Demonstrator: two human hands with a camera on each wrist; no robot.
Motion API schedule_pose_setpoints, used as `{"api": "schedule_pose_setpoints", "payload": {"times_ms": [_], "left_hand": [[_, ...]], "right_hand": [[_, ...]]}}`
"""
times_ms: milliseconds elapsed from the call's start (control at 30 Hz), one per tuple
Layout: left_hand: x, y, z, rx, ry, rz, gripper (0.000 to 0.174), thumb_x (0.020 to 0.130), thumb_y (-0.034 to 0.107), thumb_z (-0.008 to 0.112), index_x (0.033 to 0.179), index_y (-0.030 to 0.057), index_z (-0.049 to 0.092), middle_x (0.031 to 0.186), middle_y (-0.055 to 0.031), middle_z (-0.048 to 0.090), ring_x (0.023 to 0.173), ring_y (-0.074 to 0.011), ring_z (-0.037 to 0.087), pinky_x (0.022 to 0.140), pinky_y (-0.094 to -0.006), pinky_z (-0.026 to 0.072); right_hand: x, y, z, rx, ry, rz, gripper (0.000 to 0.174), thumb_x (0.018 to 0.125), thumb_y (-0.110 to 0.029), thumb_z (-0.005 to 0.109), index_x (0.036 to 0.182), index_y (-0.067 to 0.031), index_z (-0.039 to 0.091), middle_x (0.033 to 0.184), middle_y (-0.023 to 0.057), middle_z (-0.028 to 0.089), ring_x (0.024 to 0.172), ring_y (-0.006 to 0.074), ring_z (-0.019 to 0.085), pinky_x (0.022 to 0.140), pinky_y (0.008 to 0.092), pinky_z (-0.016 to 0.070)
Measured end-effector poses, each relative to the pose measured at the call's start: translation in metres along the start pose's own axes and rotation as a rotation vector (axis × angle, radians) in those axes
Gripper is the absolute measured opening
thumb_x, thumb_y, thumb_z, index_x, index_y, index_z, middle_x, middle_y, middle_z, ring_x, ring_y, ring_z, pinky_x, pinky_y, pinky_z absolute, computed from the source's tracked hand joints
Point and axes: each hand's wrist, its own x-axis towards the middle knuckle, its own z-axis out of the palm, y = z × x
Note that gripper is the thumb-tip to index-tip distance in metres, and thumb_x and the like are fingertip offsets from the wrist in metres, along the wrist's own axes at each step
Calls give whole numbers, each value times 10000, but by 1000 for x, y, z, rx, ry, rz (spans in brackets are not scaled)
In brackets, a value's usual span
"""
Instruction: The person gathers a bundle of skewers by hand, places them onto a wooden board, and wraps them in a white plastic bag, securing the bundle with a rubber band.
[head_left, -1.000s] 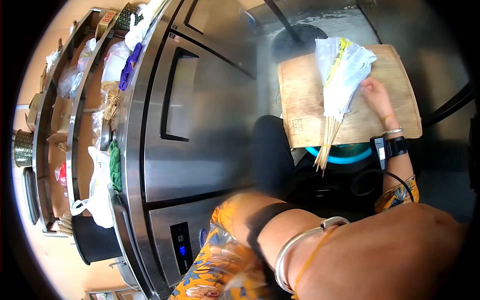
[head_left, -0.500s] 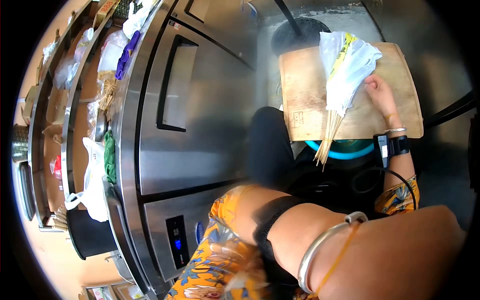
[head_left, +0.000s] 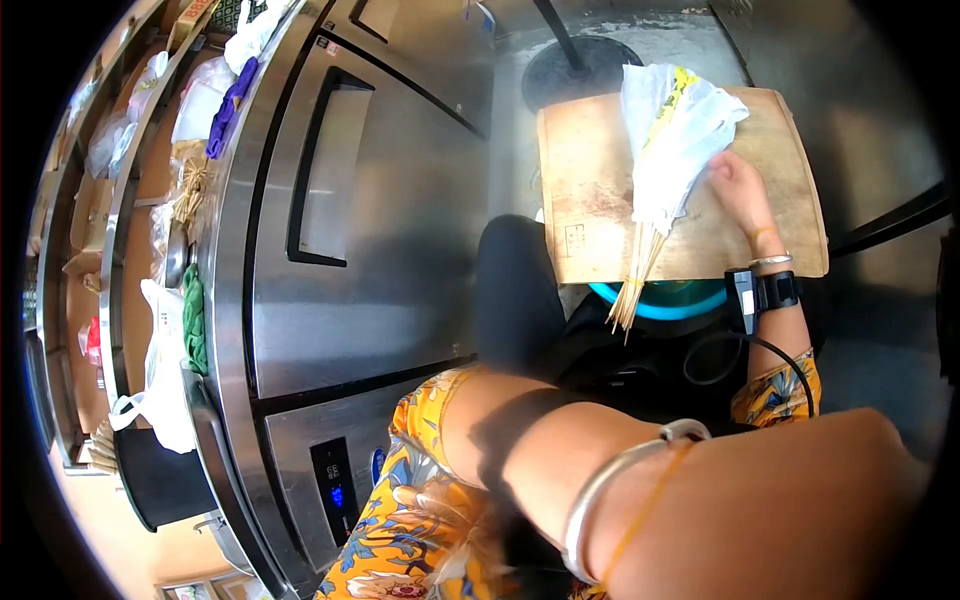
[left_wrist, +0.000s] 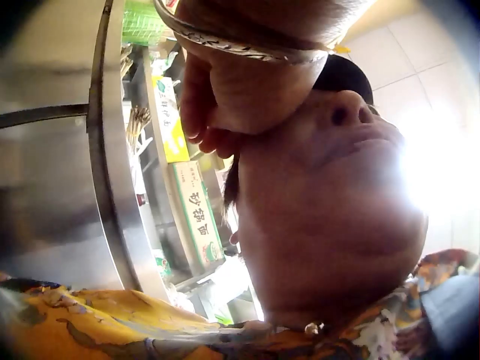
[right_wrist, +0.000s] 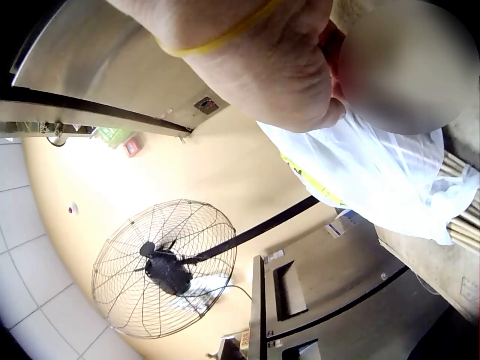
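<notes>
A bundle of thin wooden sticks (head_left: 640, 270) lies on a wooden board (head_left: 590, 150), its upper part wrapped in a white plastic bag (head_left: 680, 150) with a yellow strip. The bare stick ends reach past the board's near edge. My right hand (head_left: 742, 192) rests on the board at the bag's right edge, fingers loosely curled and fingertips close beside the plastic. My left hand (head_left: 800, 500) is raised close to the head camera, a silver bangle on its wrist. In the left wrist view, this hand (left_wrist: 247, 90) touches my face, its fingers bent loosely and holding nothing.
Under the board shows a turquoise basin rim (head_left: 670, 308). A steel refrigerator (head_left: 410, 200) stands at the left, with shelves of bags and boxes beyond it. Behind the board is a round black base (head_left: 580, 80) with a pole. A wire-caged fan (right_wrist: 165, 270) appears in the right wrist view.
The head view has shifted slightly, so the board and refrigerator sit a little differently in it. My right hand stays beside the bag, and my left stays raised.
</notes>
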Motion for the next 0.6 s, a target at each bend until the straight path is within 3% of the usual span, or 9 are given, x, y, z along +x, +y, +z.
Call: {"api": "schedule_pose_setpoints", "payload": {"times_ms": [100, 200, 367, 400, 433, 467, 500, 533, 600], "left_hand": [[-1, 3, -3, 12, -30, -27, 144, 764, 149, 538, 677, 34, 540, 684, -60, 529, 623, -222, 539, 525, -314, 445], [1, 2, -6, 27, -64, -56, 147, 760, 151, 539, 670, 35, 536, 676, -58, 526, 618, -222, 537, 519, -315, 444], [-6, -9, -23, 78, -125, -58, 151, 753, 154, 540, 658, 38, 530, 664, -54, 520, 608, -222, 533, 510, -316, 443], [-12, -19, -26, 165, -35, 97, 118, 715, 163, 563, 686, 56, 520, 648, -49, 448, 601, -223, 500, 508, -302, 444], [-20, -23, -38, 232, -124, -35, 93, 743, 155, 565, 771, 67, 576, 739, -51, 525, 693, -210, 549, 579, -307, 473], [-31, -35, -43, 130, -40, -91, 176, 793, 143, 558, 942, 76, 624, 851, -53, 604, 795, -212, 591, 669, -310, 495], [-41, -41, -54, 112, 16, -182, 183, 799, 104, 565, 969, 51, 609, 864, -105, 627, 830, -266, 609, 731, -357, 494], [-49, -42, -72, 121, -129, -491, 214, 884, 106, 516, 1067, 57, 615, 990, -80, 645, 896, -220, 619, 792, -293, 492], [-81, -61, -95, 47, 82, -778, 227, 884, 70, 526, 1097, 33, 597, 1049, -62, 638, 946, -149, 603, 827, -277, 473]], "right_hand": [[-1, 12, 4, 37, 54, -32, 108, 771, -48, 559, 874, -17, 567, 710, 28, 552, 669, 84, 508, 642, 241, 441], [6, 17, 3, 127, -77, 95, 108, 777, -43, 548, 882, -24, 563, 713, 19, 545, 674, 87, 507, 644, 236, 438], [2, 17, 6, 98, -24, -15, 99, 781, -37, 545, 879, -38, 561, 707, 15, 549, 670, 106, 514, 639, 250, 446], [1, 18, 8, 112, 0, -83, 96, 780, -43, 550, 874, -39, 563, 705, 23, 550, 670, 113, 518, 640, 261, 450], [1, 20, 10, 103, 9, -65, 94, 776, -47, 551, 868, -40, 566, 706, 53, 563, 672, 145, 536, 648, 281, 456], [0, 22, 11, 95, 20, -45, 93, 772, -51, 552, 862, -40, 570, 707, 83, 576, 673, 176, 555, 656, 301, 462], [-1, 18, 10, 79, 6, -20, 92, 766, -55, 547, 853, -37, 574, 733, 118, 592, 690, 226, 571, 666, 327, 464], [-2, 14, 9, 67, -12, 5, 94, 760, -59, 541, 843, -35, 578, 759, 153, 608, 706, 276, 587, 676, 353, 466], [-6, 5, 5, -63, -44, 21, 100, 762, -37, 564, 861, -44, 575, 697, 70, 584, 653, 136, 545, 635, 281, 458]]}}
